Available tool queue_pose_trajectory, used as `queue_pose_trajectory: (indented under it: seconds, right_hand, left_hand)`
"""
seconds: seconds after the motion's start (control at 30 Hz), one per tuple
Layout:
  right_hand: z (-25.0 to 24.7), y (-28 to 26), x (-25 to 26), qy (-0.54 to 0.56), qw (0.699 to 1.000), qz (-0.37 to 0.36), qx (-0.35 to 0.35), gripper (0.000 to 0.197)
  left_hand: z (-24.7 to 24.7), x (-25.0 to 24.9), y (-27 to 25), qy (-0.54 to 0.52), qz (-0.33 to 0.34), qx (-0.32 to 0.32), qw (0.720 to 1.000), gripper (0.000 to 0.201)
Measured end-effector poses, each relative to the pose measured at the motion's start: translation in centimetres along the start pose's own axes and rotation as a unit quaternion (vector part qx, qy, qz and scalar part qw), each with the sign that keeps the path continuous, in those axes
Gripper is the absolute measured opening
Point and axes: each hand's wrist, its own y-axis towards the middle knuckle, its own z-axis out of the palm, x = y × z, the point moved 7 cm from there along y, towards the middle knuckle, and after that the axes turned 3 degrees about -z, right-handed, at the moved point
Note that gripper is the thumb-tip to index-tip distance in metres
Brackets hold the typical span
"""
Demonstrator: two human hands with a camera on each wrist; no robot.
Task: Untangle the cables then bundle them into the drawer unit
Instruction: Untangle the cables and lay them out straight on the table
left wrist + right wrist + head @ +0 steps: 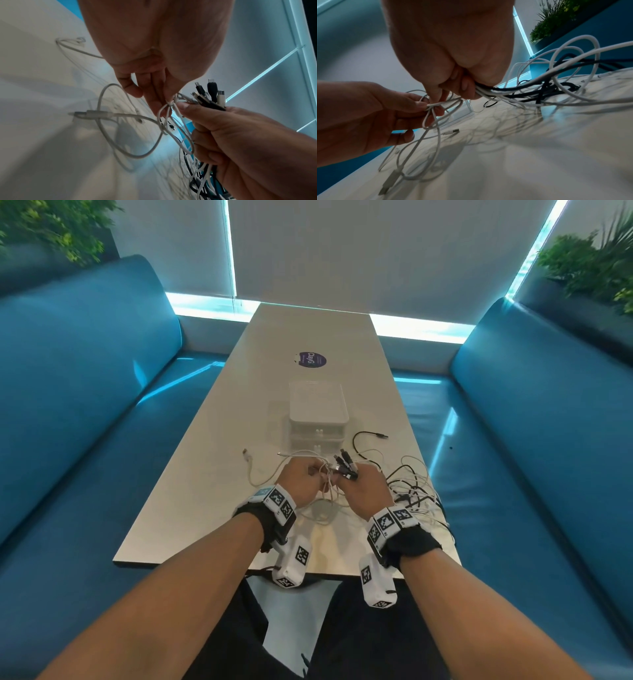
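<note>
Several white and black cables (414, 487) lie tangled on the white table (191, 508), just in front of the white drawer unit (318, 412). My right hand (462, 88) grips a bunch of them, with the plug ends (211, 94) sticking up out of the fist and the cords trailing off to the right. My left hand (159, 102) pinches a small loop of white cable (433, 105) right beside the right thumb. From that loop a thicker white cable (96, 113) sags to the table and ends in a USB plug (392, 177). The drawers look closed.
A purple round sticker (310, 360) lies on the table beyond the drawer unit. Blue padded benches (85, 405) run along both long sides. Potted plants (596, 265) stand behind the benches. A loose black cable end (373, 435) lies right of the drawers.
</note>
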Motion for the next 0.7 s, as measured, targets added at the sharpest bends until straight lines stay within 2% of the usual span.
queue_pose_trajectory:
  seconds: [0.1, 0.17, 0.3, 0.43, 0.53, 0.7]
  right_hand:
    - [0.1, 0.3, -0.2, 0.007, 1.0, 0.009, 0.003, 0.019]
    - [0.3, 0.5, -0.4, 0.008, 1.0, 0.01, 0.003, 0.022]
    - [0.5, 0.5, -0.7, 0.008, 1.0, 0.012, -0.001, 0.04]
    - [1.0, 0.7, -0.3, -0.014, 0.999, 0.013, 0.027, 0.022]
    - [1.3, 0.8, 0.2, -0.05, 0.998, 0.005, 0.034, 0.021]
    - [0.7, 0.6, 0.1, -0.079, 0.996, 0.006, 0.031, 0.027]
  left_hand:
    - [-0.2, -0.4, -0.5, -0.021, -0.011, -0.01, 1.0, 0.011]
    - [-0.3, -0.5, -0.6, -0.025, -0.009, -0.019, 0.999, 0.018]
    - [-0.5, -0.2, -0.1, -0.007, -0.008, -0.014, 1.0, 0.026]
    - [-0.5, 0.0, -0.1, 0.02, -0.025, -0.01, 0.999, 0.021]
    - [-0.1, 0.2, -0.1, 0.023, -0.048, -0.01, 0.999, 0.016]
    - [-0.2, 0.8, -0.1, 0.018, -0.067, 0.034, 0.997, 0.018]
